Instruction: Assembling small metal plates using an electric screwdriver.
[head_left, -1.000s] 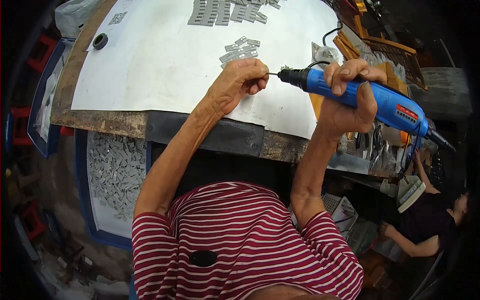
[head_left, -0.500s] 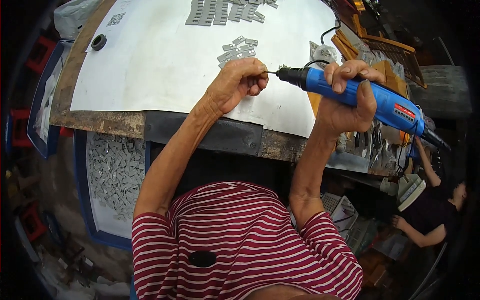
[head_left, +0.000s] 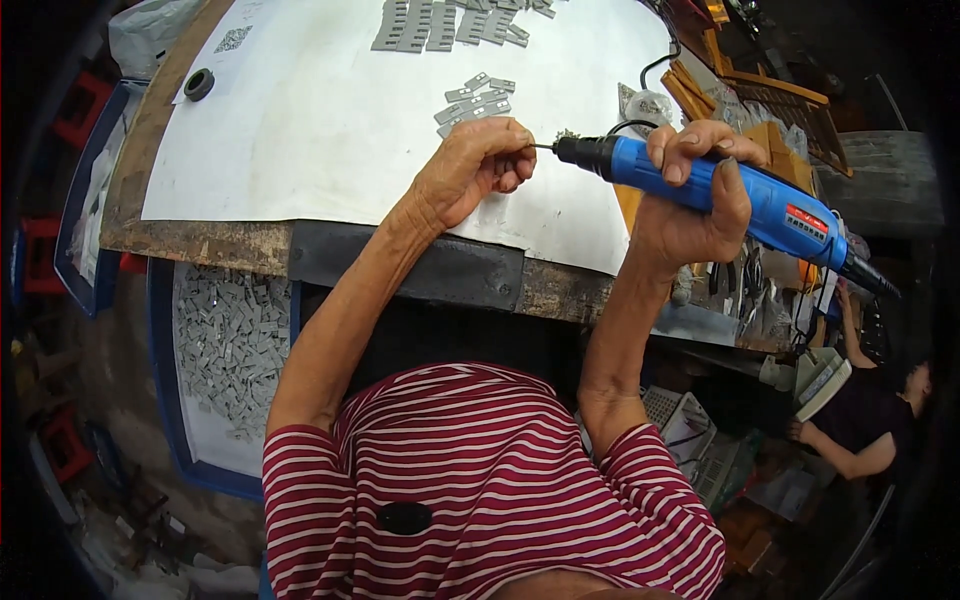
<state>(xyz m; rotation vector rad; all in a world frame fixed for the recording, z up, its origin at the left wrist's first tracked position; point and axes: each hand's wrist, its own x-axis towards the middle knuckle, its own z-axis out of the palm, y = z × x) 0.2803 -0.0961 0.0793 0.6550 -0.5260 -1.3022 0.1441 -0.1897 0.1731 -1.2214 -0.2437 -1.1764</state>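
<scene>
My right hand (head_left: pixel 695 190) is wrapped round a blue electric screwdriver (head_left: pixel 780 208) with a black nose and a black cable end. Its thin bit points left and meets the fingertips of my left hand (head_left: pixel 478 168). That hand is closed in a pinch, and whatever lies between its thumb and finger is hidden. Just beyond it on the white sheet (head_left: pixel 300 130) lies a small group of grey flat metal pieces (head_left: pixel 470 103) with holes. Farther off, more grey pieces (head_left: pixel 425 25) lie in rows.
A dark ring (head_left: pixel 198 84) sits at the sheet's left. Below the table edge (head_left: pixel 200 245) stands a blue-rimmed tray (head_left: pixel 185 440) full of small grey pieces. Plastic bags and tools (head_left: pixel 755 295) crowd the right side. A co-worker (head_left: pixel 860 420) is at the far right.
My hands and the screwdriver stay almost in place. At the far right, the co-worker's arms have shifted slightly.
</scene>
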